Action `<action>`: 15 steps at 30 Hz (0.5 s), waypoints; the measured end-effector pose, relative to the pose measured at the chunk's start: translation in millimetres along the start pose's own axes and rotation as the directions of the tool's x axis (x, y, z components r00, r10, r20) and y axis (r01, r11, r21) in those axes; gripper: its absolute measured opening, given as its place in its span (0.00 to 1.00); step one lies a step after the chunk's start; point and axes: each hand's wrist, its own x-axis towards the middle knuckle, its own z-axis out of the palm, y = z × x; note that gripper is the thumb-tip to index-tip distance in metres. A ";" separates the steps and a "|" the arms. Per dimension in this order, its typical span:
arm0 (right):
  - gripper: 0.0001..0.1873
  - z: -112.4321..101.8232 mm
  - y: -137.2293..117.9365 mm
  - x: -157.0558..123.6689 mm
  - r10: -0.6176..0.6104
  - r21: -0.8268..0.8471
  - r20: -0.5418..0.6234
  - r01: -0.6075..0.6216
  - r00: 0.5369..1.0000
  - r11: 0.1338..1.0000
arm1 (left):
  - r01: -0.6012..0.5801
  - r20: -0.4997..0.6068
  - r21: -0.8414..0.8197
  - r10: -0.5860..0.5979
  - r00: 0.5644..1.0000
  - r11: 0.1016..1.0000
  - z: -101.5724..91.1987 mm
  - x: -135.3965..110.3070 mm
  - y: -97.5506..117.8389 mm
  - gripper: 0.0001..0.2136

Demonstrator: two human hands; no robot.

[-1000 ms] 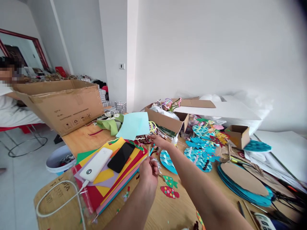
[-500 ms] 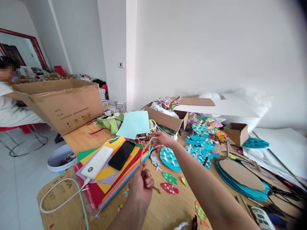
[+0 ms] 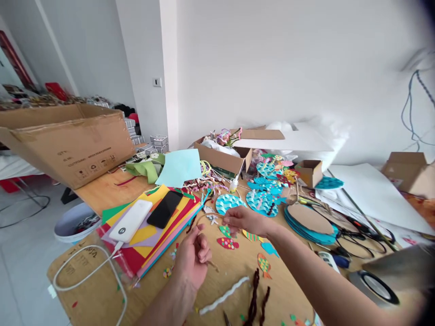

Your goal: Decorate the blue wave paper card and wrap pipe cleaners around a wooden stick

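Observation:
My left hand is closed, pinching one end of a thin tan pipe cleaner that arcs up from it. My right hand pinches the other end, above several small coloured paper fish on the wooden table. Left of the hands lies a stack of coloured foam sheets with a white power bank and a black phone on top.
A large open cardboard box stands at the left. Blue scalloped paper fish, a smaller box of craft items, white foam boards and cables fill the right. White and dark pipe cleaners lie near the front edge.
My right hand has drawn back from the far pile toward me, bringing the pipe cleaner's end along. The view has swung right and the seated person at left is out of frame.

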 end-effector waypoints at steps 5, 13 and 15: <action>0.19 -6.7 6.6 -67.3 0.054 -0.031 -0.213 -0.062 0.976 0.998 | 0.209 0.203 0.252 -0.263 0.943 0.945 -14.5 -16.9 -3.7 0.13; 0.22 -27.1 13.7 -136.0 0.081 -0.082 -0.408 -0.125 0.910 0.989 | 0.279 0.338 0.505 -0.484 0.807 0.817 -32.9 -37.8 -0.6 0.08; 0.21 -24.7 16.1 -148.5 0.099 -0.054 -0.423 -0.134 0.901 0.989 | 0.260 0.328 0.525 -0.474 0.817 0.810 -33.9 -41.2 4.3 0.07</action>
